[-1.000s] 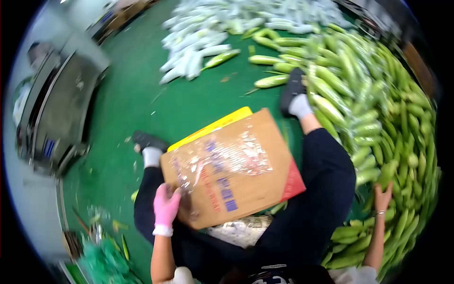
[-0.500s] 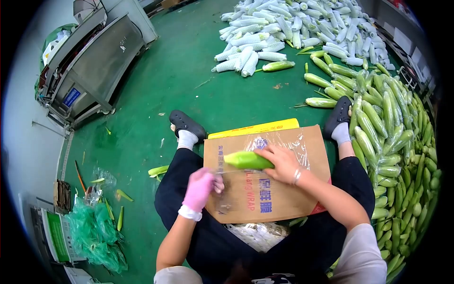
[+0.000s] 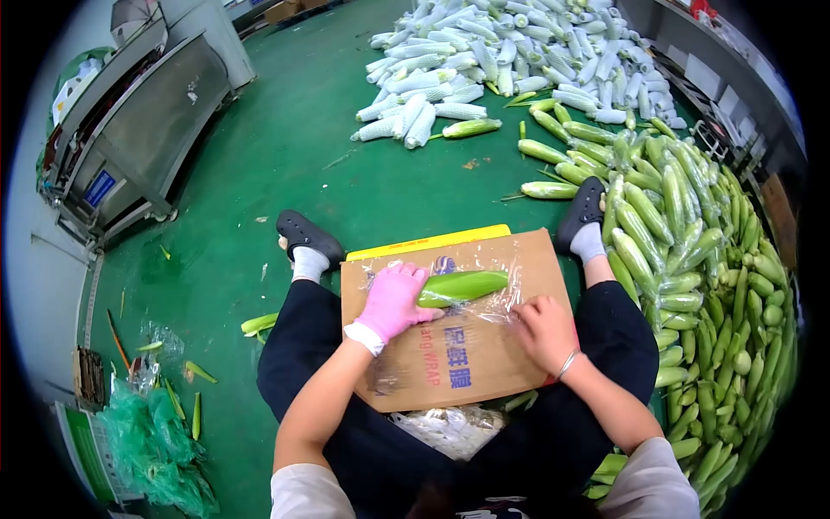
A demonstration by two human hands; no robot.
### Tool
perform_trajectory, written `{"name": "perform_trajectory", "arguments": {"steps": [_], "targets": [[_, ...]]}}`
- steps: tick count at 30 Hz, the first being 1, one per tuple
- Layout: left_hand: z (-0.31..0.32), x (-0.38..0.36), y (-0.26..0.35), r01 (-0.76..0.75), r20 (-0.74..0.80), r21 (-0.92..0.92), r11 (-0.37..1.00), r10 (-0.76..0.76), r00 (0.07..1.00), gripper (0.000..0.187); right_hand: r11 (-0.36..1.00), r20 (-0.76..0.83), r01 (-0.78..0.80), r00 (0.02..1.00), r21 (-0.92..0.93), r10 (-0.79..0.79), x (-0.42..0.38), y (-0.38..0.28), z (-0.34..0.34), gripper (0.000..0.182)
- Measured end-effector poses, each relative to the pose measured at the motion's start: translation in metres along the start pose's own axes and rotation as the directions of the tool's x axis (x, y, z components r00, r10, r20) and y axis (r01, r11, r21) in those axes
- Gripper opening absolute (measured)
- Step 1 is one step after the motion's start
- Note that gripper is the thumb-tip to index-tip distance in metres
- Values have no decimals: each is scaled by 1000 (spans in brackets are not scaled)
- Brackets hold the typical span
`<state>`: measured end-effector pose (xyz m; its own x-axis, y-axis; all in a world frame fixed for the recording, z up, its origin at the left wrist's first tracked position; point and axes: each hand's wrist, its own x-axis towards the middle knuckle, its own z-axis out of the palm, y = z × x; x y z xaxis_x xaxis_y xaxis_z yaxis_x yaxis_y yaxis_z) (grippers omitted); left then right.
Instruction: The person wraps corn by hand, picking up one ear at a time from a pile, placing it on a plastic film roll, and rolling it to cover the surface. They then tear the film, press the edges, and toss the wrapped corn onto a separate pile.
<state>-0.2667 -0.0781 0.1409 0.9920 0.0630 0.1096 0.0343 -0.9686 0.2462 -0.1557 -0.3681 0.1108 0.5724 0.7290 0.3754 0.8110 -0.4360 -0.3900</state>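
Note:
A green corn ear in its husk (image 3: 467,288) lies on clear plastic film (image 3: 497,304) spread over a brown cardboard sheet (image 3: 493,359) across my lap. My left hand (image 3: 393,301), in a pink glove, is closed round the ear's left end. Beyond the ear's right end, my bare right hand (image 3: 543,333) has its fingers bent together at the film's edge; whether it pinches the film is too small to tell.
Net-wrapped ears (image 3: 519,60) are heaped at the top. Film-wrapped ears (image 3: 648,216) and unwrapped green ears (image 3: 735,346) pile up on the right. Green plastic bags (image 3: 151,441) lie at lower left, below a metal cart (image 3: 160,121). A yellow strip (image 3: 428,242) shows behind the cardboard.
The ear has passed from my right hand to my left and now rests on the film. My right hand has moved down to the film's right side. The whole view has shifted slightly.

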Motion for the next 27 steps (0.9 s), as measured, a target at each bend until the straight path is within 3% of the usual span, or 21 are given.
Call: {"name": "perform_trajectory", "arguments": {"steps": [1,2,3,4,5,7,8,9,11,12,13,14,16,18,19,20,21,22,24,25,27], "targets": [[-2,0,0,-15,1,3,1000,15,1000,63,999,-35,-37,999,-1,37,-7,28,11,17],[-3,-2,1,-58,-3,14,998,58,998,59,985,-179,-82,978,154,109,9,35,-3,9],[-1,-7,5,-95,0,20,995,95,995,56,758,12,-425,875,494,483,19,48,-4,7],[2,-14,11,-98,11,16,995,98,995,56,497,239,-546,798,675,553,38,56,-21,8],[5,-22,18,-120,23,-43,992,121,992,57,280,325,-573,731,771,600,50,54,-25,7],[4,-40,40,-182,34,-143,973,189,981,57,258,340,-551,754,794,563,46,37,-17,9],[0,-53,55,-179,39,-236,955,193,980,55,449,356,-552,819,702,450,30,20,-11,12],[1,-68,64,-141,158,-244,959,183,970,57,625,398,-513,857,588,328,7,-3,-7,15],[-3,-84,74,-31,288,-291,956,119,950,63,941,326,-12,939,339,-106,-23,-52,-15,28],[3,-87,72,10,181,-317,948,50,982,61,939,330,-13,938,344,-109,-17,-51,-8,28],[9,-91,72,48,79,-349,936,-22,997,59,987,299,33,951,155,-78,-10,-47,1,33],[8,-85,72,54,89,-353,934,-24,996,59,997,261,69,964,-44,-55,1,-43,10,38],[-3,-60,71,11,-270,58,998,5,963,64,972,12,103,995,-212,-102,59,-27,28,42],[9,-41,64,4,-220,54,999,8,975,65,999,427,29,904,-15,-20,116,-30,29,48],[18,-31,55,-3,-174,46,999,11,985,66,999,417,33,909,-14,-25,128,-35,40,48],[26,-21,41,-16,-123,35,999,20,992,66,948,622,-83,772,307,-134,139,-38,55,54],[26,-19,37,-23,-127,41,999,28,991,66,790,737,-270,602,550,-307,146,-37,63,61],[27,-16,34,-51,-139,1,999,51,989,65,792,732,-268,611,549,-301,150,-32,67,61],[20,-19,44,-29,-55,-128,991,22,998,65,834,793,-119,406,539,-455,150,-27,66,63],[17,-23,53,-36,-49,-132,991,30,998,65,834,794,-128,411,537,-449,144,-24,65,63],[11,-33,71,106,111,-477,873,-59,992,65,841,813,-67,304,538,-496,127,-28,55,62]]}}
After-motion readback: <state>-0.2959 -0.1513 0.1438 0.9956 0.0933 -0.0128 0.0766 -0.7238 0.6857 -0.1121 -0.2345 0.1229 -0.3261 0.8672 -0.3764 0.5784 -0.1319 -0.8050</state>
